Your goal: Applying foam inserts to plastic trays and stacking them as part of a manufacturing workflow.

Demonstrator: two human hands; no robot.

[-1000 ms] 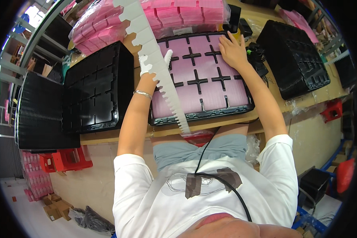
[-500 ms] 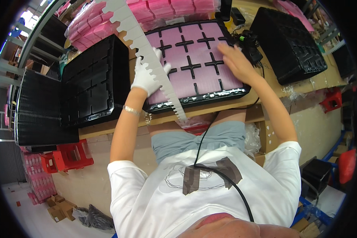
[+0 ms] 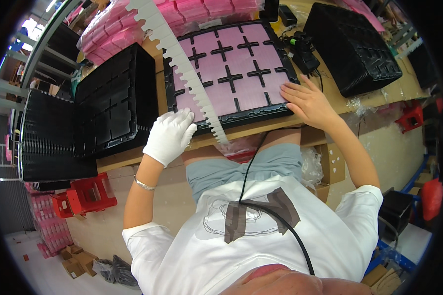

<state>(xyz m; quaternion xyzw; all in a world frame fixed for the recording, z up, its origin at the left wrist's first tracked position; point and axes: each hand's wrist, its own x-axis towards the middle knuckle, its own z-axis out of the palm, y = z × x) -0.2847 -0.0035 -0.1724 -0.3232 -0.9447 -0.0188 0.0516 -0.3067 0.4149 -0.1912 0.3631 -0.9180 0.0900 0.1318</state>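
A black plastic tray [image 3: 253, 114] lies on the bench in front of me, its compartments filled with pink sheet-like material [image 3: 246, 93] between cross-shaped black ribs. At the tray's near left corner, my left hand [image 3: 170, 135], in a white glove, has its fingers bent over the rim. My right hand [image 3: 310, 103] is bare and rests at the near right corner, its fingers stretched out along the edge. A pale grey strip with toothed edges [image 3: 182, 66] slants across the tray's left part; whether it touches the tray I cannot tell.
Stacks of black trays stand left [image 3: 108, 103] and right [image 3: 352, 49]. Behind the tray are wrapped pink bundles [image 3: 197, 12]. A black adapter with cables [image 3: 305, 54] lies by the tray's far right. Red stools [image 3: 91, 194] stand below the bench [image 3: 379, 101].
My left hand has come off the middle of the tray's left side, down to the near left corner. My right hand has moved from over the pink material toward the near right corner.
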